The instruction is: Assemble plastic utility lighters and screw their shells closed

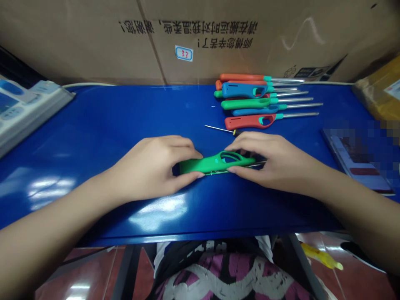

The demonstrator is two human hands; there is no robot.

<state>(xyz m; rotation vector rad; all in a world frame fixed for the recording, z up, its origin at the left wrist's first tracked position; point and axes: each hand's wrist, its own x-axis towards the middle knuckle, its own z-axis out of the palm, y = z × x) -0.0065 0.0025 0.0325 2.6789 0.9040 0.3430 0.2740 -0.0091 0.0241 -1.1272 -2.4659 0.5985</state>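
A green long-nosed lighter (215, 163) lies flat on the blue table (103, 125), handle to the left. My left hand (156, 166) pinches the handle end between thumb and fingers. My right hand (268, 160) closes over the front part, where the metal tube leaves the green body. A thin screwdriver (220, 129) with a dark handle lies just behind my right hand's fingers.
Several finished lighters (250, 102) in orange, blue, green and red lie in a row at the back, metal tubes pointing right. Cardboard boxes (200, 37) wall off the rear. A white power strip (28, 104) sits far left. A flat packet (359, 162) lies at the right.
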